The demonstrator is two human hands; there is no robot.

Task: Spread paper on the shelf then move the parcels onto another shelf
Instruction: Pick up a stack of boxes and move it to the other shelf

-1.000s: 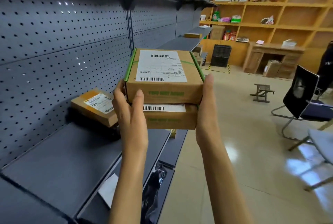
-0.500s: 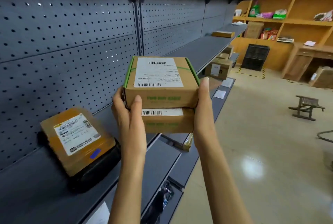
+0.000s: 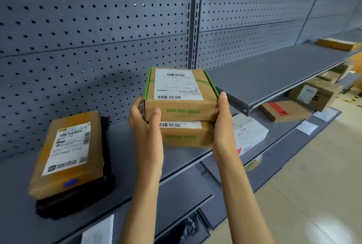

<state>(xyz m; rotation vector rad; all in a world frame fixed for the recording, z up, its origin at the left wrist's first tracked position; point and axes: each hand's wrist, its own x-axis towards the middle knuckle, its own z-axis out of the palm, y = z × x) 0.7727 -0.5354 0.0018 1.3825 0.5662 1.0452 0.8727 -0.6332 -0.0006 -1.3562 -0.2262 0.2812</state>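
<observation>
I hold two stacked brown cardboard parcels between my hands. The top parcel (image 3: pixel 181 94) has green edges and a white shipping label; the lower parcel (image 3: pixel 186 135) shows a barcode strip. My left hand (image 3: pixel 147 124) presses their left side and my right hand (image 3: pixel 223 124) presses their right side. The stack hovers over the grey metal shelf (image 3: pixel 125 151), close to its front edge. To the left on that shelf an orange-brown labelled parcel (image 3: pixel 68 153) lies on top of a black package (image 3: pixel 78 202).
A grey pegboard back panel (image 3: pixel 94 28) rises behind the shelf. The neighbouring shelf (image 3: pixel 274 71) carries a flat parcel (image 3: pixel 338 44) far right. Lower shelves hold several boxes (image 3: pixel 315 94), a red-taped parcel (image 3: pixel 284 111), a white mailer (image 3: pixel 248 134) and paper sheets (image 3: pixel 306 127). Tiled floor lies at right.
My view has turned left and down toward the shelf. The two parcels in my hands have come lower and nearer to the shelf, and the orange-brown parcel looks closer.
</observation>
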